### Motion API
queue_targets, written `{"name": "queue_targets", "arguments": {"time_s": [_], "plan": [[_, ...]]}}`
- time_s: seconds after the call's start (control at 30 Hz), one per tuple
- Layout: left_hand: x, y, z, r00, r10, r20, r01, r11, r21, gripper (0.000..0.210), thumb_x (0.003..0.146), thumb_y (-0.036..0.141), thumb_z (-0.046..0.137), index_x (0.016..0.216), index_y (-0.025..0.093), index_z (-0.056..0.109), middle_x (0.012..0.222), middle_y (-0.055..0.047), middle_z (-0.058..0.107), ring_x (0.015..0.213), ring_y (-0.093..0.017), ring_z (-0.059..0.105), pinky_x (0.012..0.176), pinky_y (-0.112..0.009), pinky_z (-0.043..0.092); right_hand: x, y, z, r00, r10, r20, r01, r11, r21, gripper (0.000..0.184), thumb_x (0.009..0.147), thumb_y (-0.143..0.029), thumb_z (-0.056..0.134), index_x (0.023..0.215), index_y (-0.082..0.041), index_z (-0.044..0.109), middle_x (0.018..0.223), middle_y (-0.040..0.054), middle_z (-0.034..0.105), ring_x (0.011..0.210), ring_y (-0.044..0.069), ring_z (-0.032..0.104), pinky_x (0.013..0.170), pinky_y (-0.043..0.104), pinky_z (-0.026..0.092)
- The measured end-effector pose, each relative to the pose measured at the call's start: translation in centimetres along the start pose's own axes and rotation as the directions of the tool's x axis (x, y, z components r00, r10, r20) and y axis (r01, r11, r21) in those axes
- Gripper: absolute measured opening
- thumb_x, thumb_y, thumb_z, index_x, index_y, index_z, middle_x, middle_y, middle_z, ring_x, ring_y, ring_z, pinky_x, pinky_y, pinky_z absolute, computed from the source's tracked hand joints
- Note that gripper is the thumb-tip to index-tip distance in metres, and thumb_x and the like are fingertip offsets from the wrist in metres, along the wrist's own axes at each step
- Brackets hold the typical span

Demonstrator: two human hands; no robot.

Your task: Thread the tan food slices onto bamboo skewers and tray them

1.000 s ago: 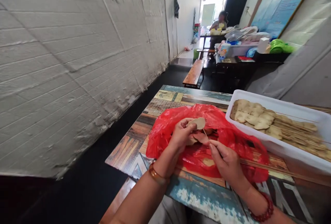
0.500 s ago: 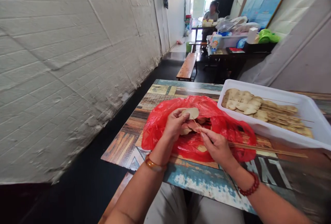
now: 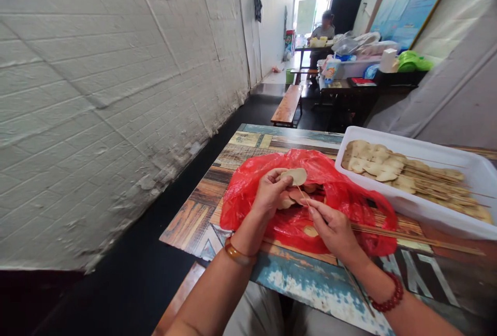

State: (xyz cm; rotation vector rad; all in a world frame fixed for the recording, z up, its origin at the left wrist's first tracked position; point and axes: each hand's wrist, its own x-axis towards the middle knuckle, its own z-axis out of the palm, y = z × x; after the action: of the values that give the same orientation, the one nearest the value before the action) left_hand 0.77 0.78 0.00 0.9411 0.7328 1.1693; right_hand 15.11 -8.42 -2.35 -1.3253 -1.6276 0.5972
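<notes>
Between thumb and fingers, my left hand (image 3: pixel 273 190) pinches a pale round slice (image 3: pixel 295 176) over a red plastic bag (image 3: pixel 248 183). My right hand (image 3: pixel 330 224) grips a thin wooden skewer (image 3: pixel 303 193), whose upper end meets the lower edge of the slice; how far it goes in I cannot tell. More slices (image 3: pixel 286 202) lie in the bag's opening below my hands. A bundle of bare skewers (image 3: pixel 419 235) lies on the table to the right, its near end hidden by my right hand.
A white tray (image 3: pixel 438 222) with several skewered slices (image 3: pixel 384 162) stands at the right of the patterned table (image 3: pixel 194 217). Ahead are a wooden bench (image 3: pixel 288 104) and another table holding bags and green items (image 3: pixel 413 61). A person (image 3: pixel 325 28) sits far back. A white wall (image 3: pixel 116 118) runs along the left.
The whole view has shifted slightly, so everything sits a little lower and further right. Both hands keep their holds, with the slice and skewer in nearly the same position.
</notes>
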Motion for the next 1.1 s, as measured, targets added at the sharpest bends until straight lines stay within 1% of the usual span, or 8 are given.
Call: {"name": "queue_targets", "arguments": {"time_s": [0.23,0.4,0.57,0.67,0.77,0.9,1.03,1.1], "plan": [[0.05,0.12,0.04,0.999,0.013,-0.045,-0.012,1.000,0.017,0.028,0.061,0.028,0.075,0.084,0.014,0.065,0.074,-0.002,0.065,0.062,-0.009,0.055,0.061,-0.021,0.041,0.04,0.15,0.04,1.000,-0.001,-0.004,0.001,1.000,0.010,0.031,0.090,-0.028,0.044,0.110,-0.020,0.065,0.109,0.0056,0.070,0.103,0.020,0.064,0.091,0.036,0.051],[0.09,-0.04,-0.01,0.999,0.023,-0.045,-0.022,0.999,0.029,0.029,0.061,0.028,0.075,0.084,0.014,0.065,0.075,-0.002,0.066,0.063,-0.010,0.056,0.062,-0.021,0.042,0.12,-0.02,0.02,1.000,-0.008,-0.008,0.008,1.000,0.012,0.030,0.090,-0.028,0.044,0.110,-0.021,0.065,0.108,0.0051,0.070,0.102,0.020,0.064,0.091,0.036,0.051],[-0.01,0.04,0.11,0.997,0.077,-0.030,-0.072,0.988,0.136,0.027,0.063,0.029,0.074,0.084,0.014,0.066,0.078,-0.003,0.066,0.069,-0.012,0.057,0.066,-0.023,0.044,0.20,-0.08,0.01,0.999,-0.006,-0.033,0.005,1.000,-0.016,0.030,0.089,-0.028,0.043,0.108,-0.021,0.066,0.103,0.0051,0.072,0.097,0.020,0.067,0.085,0.034,0.054],[-0.13,0.17,0.20,0.992,0.124,0.009,-0.123,0.967,0.221,0.025,0.066,0.030,0.072,0.084,0.014,0.067,0.082,-0.004,0.067,0.075,-0.014,0.058,0.071,-0.024,0.043,0.27,0.04,0.03,1.000,-0.001,-0.029,0.001,1.000,-0.020,0.031,0.090,-0.028,0.043,0.108,-0.020,0.066,0.103,0.0055,0.072,0.095,0.020,0.067,0.082,0.033,0.055],[-0.15,0.15,0.16,0.990,0.137,0.038,-0.142,0.955,0.259,0.024,0.067,0.031,0.071,0.084,0.014,0.067,0.080,-0.004,0.067,0.075,-0.015,0.058,0.071,-0.024,0.043,0.35,0.12,0.03,0.999,0.006,-0.040,-0.007,1.000,-0.011,0.031,0.090,-0.028,0.043,0.108,-0.019,0.066,0.102,0.0063,0.072,0.093,0.020,0.068,0.082,0.034,0.055],[-0.06,0.06,0.07,0.995,0.103,0.017,-0.104,0.970,0.221,0.027,0.064,0.033,0.073,0.081,0.014,0.067,0.077,-0.003,0.065,0.070,-0.013,0.057,0.068,-0.024,0.043,0.41,-0.06,0.00,0.998,0.019,-0.065,-0.019,1.000,-0.003,0.031,0.089,-0.029,0.043,0.106,-0.020,0.067,0.099,0.0059,0.073,0.088,0.020,0.069,0.081,0.035,0.055],[-0.10,0.16,0.17,0.996,0.057,0.063,-0.067,0.985,0.160,0.029,0.065,0.036,0.072,0.082,0.013,0.066,0.068,-0.002,0.063,0.063,-0.012,0.055,0.064,-0.023,0.043,0.42,-0.29,-0.08,0.998,0.003,-0.057,-0.002,1.000,0.011,0.031,0.089,-0.029,0.043,0.106,-0.021,0.067,0.100,0.0050,0.073,0.090,0.020,0.068,0.081,0.034,0.055],[-0.13,0.20,0.22,0.997,0.043,0.059,-0.051,0.989,0.141,0.029,0.065,0.036,0.072,0.082,0.013,0.066,0.066,-0.002,0.063,0.061,-0.011,0.055,0.063,-0.023,0.043,0.40,-0.29,-0.12,0.999,0.001,-0.050,0.000,1.000,0.007,0.031,0.089,-0.029,0.043,0.106,-0.021,0.067,0.101,0.0047,0.072,0.091,0.020,0.068,0.081,0.033,0.055]]}}
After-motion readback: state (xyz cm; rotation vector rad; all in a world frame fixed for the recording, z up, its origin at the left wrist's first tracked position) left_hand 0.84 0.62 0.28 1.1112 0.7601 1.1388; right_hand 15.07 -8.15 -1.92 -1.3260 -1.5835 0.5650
